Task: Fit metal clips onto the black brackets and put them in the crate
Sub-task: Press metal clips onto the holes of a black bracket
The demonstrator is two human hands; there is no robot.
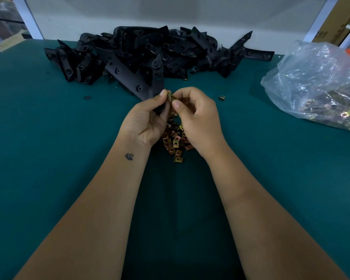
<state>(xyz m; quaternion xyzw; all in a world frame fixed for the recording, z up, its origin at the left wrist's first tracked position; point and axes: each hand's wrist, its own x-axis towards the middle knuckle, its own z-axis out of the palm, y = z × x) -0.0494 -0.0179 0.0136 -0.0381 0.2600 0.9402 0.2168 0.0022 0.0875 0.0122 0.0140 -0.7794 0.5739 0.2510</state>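
So right in the middle of the frame, the right hand pinches a small brass-coloured metal clip between thumb and curled fingers, pressing it against the near end of a long flat black bracket with round holes. The left hand has its fingers curled round that same end of the bracket, thumb tip touching the clip too. The bracket slants up and to the left from the hands, toward the big heap.

Just below the hands sits a loose pile of brass-coloured square clips on the teal table mat, partly hidden by the wrists. There's a small dark swan tattoo on the left forearm.

Across the upper middle lies a jumbled heap of black brackets. One stray clip sits alone right of the hands. At the right edge is a crinkled clear plastic bag of more clips. Can't see any crate.
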